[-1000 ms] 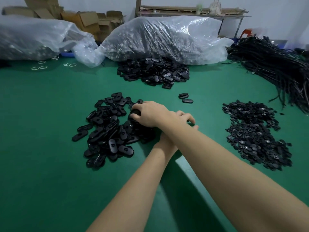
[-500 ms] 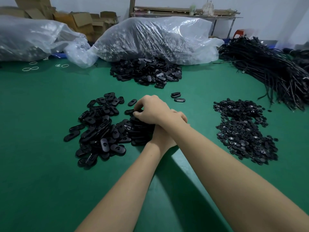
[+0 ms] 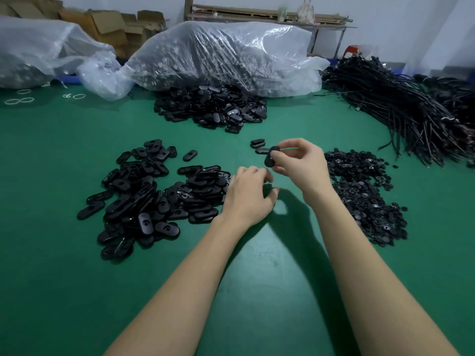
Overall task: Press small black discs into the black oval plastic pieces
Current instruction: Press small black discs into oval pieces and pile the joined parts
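My right hand [image 3: 299, 165] is raised above the green table [image 3: 257, 265] and pinches one black oval piece [image 3: 270, 158] between thumb and fingers. My left hand [image 3: 248, 196] rests low at the right edge of the near pile of black oval pieces [image 3: 154, 194], its fingers loosely curled with nothing seen in them. A spread of small black discs [image 3: 365, 194] lies just right of my right wrist. Two or three loose oval pieces [image 3: 259, 146] lie on the table behind the held one.
A second heap of oval pieces [image 3: 210, 106] sits farther back, against a large clear plastic bag [image 3: 226, 55]. A bundle of black cables [image 3: 398, 106] fills the far right. White rubber bands [image 3: 20, 100] lie at the far left, with cardboard boxes [image 3: 108, 24] behind.
My right hand has lifted off the near pile and swung right with one oval piece. My hands, stacked together before, are now apart. The left hand has drawn back to the pile's edge.
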